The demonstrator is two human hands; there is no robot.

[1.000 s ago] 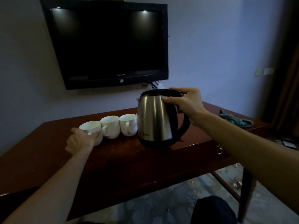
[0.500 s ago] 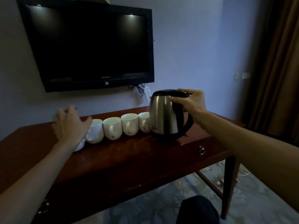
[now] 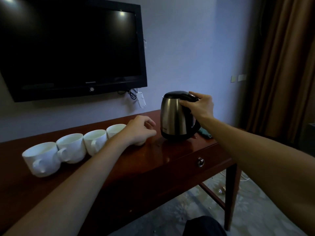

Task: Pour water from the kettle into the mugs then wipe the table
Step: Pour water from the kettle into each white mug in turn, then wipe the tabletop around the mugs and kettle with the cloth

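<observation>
A steel kettle (image 3: 173,120) with a black lid and base stands on the dark wooden table (image 3: 170,160) at the right. My right hand (image 3: 199,108) grips the top of its black handle. Several white mugs stand in a row to the left, from the nearest mug (image 3: 40,159) to one by my wrist (image 3: 115,130). My left hand (image 3: 139,128) is curled over the rightmost mug (image 3: 139,143), of which only the bottom shows. A teal cloth (image 3: 205,133) peeks out behind the kettle.
A black TV (image 3: 68,48) hangs on the wall above the mugs, with a white power strip (image 3: 141,99) dangling under it. The table front has a drawer knob (image 3: 201,162). Brown curtains (image 3: 289,65) hang at the right. My knee (image 3: 202,225) shows below.
My left hand left the leftmost mug, rose open, and moved right along the row onto the rightmost mug. My view shifted. The right hand stayed on the kettle handle.
</observation>
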